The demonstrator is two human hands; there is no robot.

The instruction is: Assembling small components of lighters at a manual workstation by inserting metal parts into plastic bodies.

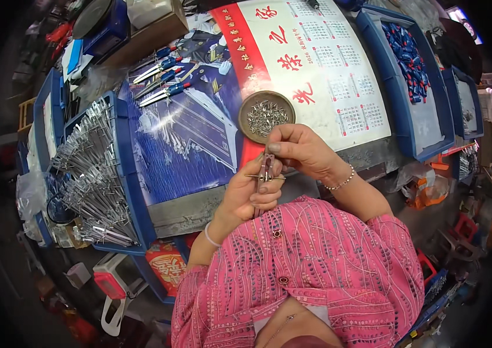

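Observation:
My left hand (250,190) is closed around a slim metal tool body (266,166), held upright close to my chest. A thin metal rod (278,177) crosses it sideways at the fingers. At the tool body's upper end, my right hand (299,152) has thumb and forefinger pinched together. Whatever lies between those fingertips is too small to make out. Just beyond my hands stands a round brown bowl (242,123) holding many small metal pins (267,118).
On the left, a blue bin (123,159) is heaped with metal tool bodies (92,174). Several blue-and-red-handled tools (168,93) lie on a blue poster (182,139). A calendar sheet (339,64) covers the right. Beyond it, a blue tray (405,130) holds blue-and-red pieces (406,61).

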